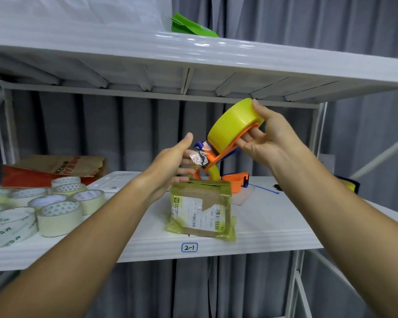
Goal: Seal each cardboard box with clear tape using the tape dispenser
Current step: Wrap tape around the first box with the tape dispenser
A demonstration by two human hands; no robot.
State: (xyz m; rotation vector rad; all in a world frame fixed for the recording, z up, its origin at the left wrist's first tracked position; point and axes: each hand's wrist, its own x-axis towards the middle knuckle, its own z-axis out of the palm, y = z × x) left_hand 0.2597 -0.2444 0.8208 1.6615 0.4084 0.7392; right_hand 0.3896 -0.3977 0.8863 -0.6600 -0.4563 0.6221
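Note:
A small cardboard box [201, 208] stands on the white shelf [274, 226], wrapped in yellowish clear tape, with a printed label on its near face. Above it, my right hand [265, 136] holds an orange tape dispenser [218, 157] loaded with a yellow tape roll [233, 123], tilted down to the left. My left hand [174, 161] pinches the crumpled loose tape end [197, 157] at the dispenser's mouth, its lower fingers close to the box top.
Several pale tape rolls [55, 212] lie at the shelf's left, behind them a brown paper bag [53, 168]. A second orange dispenser [236, 183] sits behind the box. An upper shelf [193, 65] overhangs, carrying a green bag [191, 26]. Label "2-1" [189, 247] marks the front edge.

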